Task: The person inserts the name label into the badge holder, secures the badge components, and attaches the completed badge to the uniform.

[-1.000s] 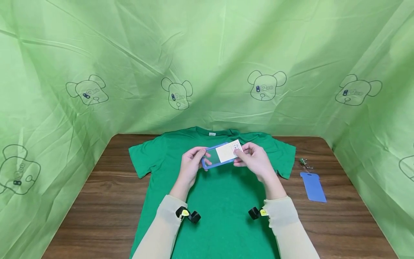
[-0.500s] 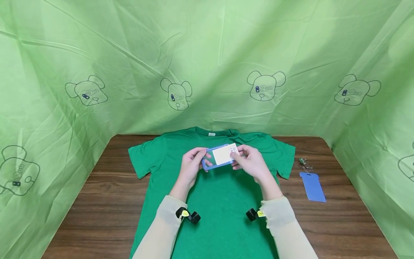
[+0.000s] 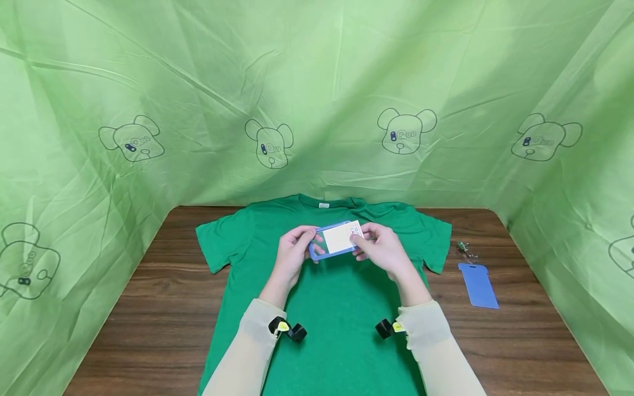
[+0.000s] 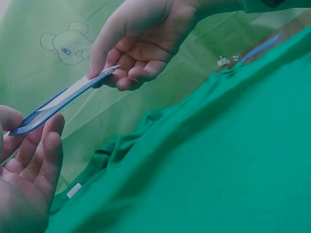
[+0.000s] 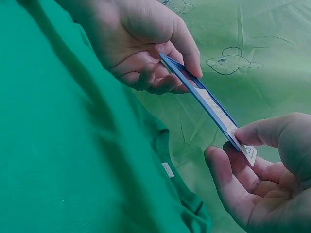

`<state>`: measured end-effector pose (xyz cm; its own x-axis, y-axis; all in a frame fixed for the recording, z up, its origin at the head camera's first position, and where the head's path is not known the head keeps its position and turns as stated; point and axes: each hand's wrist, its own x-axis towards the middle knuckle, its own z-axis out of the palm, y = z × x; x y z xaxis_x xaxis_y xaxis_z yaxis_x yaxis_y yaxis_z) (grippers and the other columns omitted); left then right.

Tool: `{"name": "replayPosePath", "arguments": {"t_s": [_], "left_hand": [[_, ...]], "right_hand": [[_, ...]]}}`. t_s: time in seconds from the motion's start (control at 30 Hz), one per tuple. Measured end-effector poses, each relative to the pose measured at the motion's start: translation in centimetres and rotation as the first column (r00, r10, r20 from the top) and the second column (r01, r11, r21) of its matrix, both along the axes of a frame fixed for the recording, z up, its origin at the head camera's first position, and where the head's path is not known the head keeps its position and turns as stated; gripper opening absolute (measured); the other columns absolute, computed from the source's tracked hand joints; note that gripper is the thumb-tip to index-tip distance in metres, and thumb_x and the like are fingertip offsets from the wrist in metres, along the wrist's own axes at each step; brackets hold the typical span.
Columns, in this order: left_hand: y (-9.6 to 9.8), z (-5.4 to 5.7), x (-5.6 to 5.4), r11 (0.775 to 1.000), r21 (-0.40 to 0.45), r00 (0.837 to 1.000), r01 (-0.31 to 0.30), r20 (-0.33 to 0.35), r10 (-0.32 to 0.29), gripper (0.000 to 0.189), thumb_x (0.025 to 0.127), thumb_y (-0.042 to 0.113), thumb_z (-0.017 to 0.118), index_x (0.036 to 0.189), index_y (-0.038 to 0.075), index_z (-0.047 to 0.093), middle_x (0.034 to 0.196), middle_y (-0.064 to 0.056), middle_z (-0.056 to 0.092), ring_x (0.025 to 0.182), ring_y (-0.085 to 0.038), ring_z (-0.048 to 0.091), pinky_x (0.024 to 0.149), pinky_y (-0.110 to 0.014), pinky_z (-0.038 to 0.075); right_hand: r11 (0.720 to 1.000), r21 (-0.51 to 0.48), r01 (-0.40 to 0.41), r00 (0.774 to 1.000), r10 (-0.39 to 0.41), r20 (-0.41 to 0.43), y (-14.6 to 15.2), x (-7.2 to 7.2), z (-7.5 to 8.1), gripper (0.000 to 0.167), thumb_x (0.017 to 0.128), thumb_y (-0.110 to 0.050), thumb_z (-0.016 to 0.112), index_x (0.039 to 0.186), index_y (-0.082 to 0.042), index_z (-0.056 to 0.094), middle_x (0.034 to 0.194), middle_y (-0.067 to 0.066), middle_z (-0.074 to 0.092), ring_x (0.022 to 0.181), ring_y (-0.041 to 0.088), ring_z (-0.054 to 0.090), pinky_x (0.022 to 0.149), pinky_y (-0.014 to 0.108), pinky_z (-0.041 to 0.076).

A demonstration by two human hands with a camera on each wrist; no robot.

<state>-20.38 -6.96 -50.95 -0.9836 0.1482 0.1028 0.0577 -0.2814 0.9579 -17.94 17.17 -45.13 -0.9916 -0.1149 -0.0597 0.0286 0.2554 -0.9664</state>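
Note:
Over the green T-shirt [image 3: 342, 319], my left hand [image 3: 291, 248] pinches the left end of a blue-framed badge holder [image 3: 329, 254] between thumb and fingers. A white ID card [image 3: 339, 237] lies partly within the frame, its printed end sticking out at the right. My right hand [image 3: 385, 248] pinches that end, thumb on top and fingers beneath. In the right wrist view the card [image 5: 249, 151] juts past the holder's end [image 5: 209, 108]. From the left wrist side, the holder [image 4: 53, 108] appears nearly edge-on, tilted between both hands.
A flat blue panel [image 3: 479, 286] with a slot lies on the wooden table [image 3: 525, 346] at the right. Just behind it is a small metal clip [image 3: 465, 250]. Green printed fabric [image 3: 317, 99] encloses the table at the back and sides.
The card has slid leftward, deeper into the blue frame. My right hand moved left and slightly down with it, while the left hand stayed nearly still on the holder.

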Motion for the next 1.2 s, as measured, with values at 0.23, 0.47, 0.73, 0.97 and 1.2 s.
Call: {"name": "replayPosePath", "arguments": {"t_s": [0.23, 0.47, 0.73, 0.97, 1.2], "left_hand": [[0.0, 0.03, 0.01, 1.0, 0.0, 1.0, 0.008, -0.005, -0.008, 0.026, 0.114, 0.018, 0.061, 0.122, -0.003, 0.074, 0.094, -0.008, 0.077, 0.069, -0.015, 0.075, 0.054, -0.028, 0.055], [-0.01, 0.04, -0.02, 1.0, -0.002, 1.0, 0.009, -0.002, -0.009, 0.026, 0.114, 0.017, 0.061, 0.121, -0.003, 0.074, 0.093, -0.008, 0.076, 0.069, -0.015, 0.076, 0.054, -0.028, 0.056], [0.1, 0.09, -0.09, 1.0, -0.018, 1.0, -0.001, 0.012, 0.001, 0.025, 0.112, 0.018, 0.064, 0.122, -0.001, 0.076, 0.096, -0.01, 0.076, 0.068, -0.015, 0.074, 0.055, -0.029, 0.057], [0.18, 0.22, -0.04, 0.998, -0.045, 0.999, 0.038, -0.008, -0.039, 0.029, 0.103, 0.013, 0.077, 0.128, 0.0, 0.073, 0.099, -0.007, 0.076, 0.069, -0.015, 0.068, 0.053, -0.028, 0.056], [0.27, -0.03, -0.15, 0.993, -0.084, 0.995, 0.086, -0.048, -0.09, 0.037, 0.099, 0.006, 0.081, 0.134, 0.005, 0.069, 0.107, -0.009, 0.075, 0.072, -0.016, 0.07, 0.052, -0.03, 0.056]], "right_hand": [[1.0, 0.018, -0.007, 1.0, 0.007, -0.009, -0.05, -0.08, -0.22, 0.025, 0.107, -0.016, 0.072, 0.121, 0.005, 0.07, 0.099, 0.018, 0.074, 0.093, 0.052, 0.074, 0.073, 0.04, 0.067], [0.999, 0.045, -0.021, 1.0, 0.022, -0.015, -0.15, -0.1, -0.33, 0.025, 0.107, -0.019, 0.074, 0.118, 0.003, 0.071, 0.096, 0.015, 0.075, 0.09, 0.049, 0.075, 0.075, 0.044, 0.067], [0.997, 0.069, -0.042, 0.999, 0.043, -0.02, -0.25, -0.02, -0.28, 0.024, 0.107, -0.02, 0.073, 0.116, 0.002, 0.071, 0.096, 0.014, 0.075, 0.092, 0.054, 0.072, 0.078, 0.052, 0.066], [0.995, 0.089, -0.037, 0.999, 0.039, -0.028, -0.33, 0.03, -0.23, 0.023, 0.107, -0.02, 0.074, 0.116, 0.001, 0.071, 0.095, 0.012, 0.075, 0.089, 0.048, 0.074, 0.072, 0.04, 0.064], [0.994, 0.101, -0.036, 0.999, 0.039, -0.021, -0.4, 0.09, -0.29, 0.023, 0.106, -0.021, 0.075, 0.116, 0.0, 0.071, 0.091, 0.011, 0.075, 0.092, 0.049, 0.073, 0.076, 0.045, 0.065]]}}
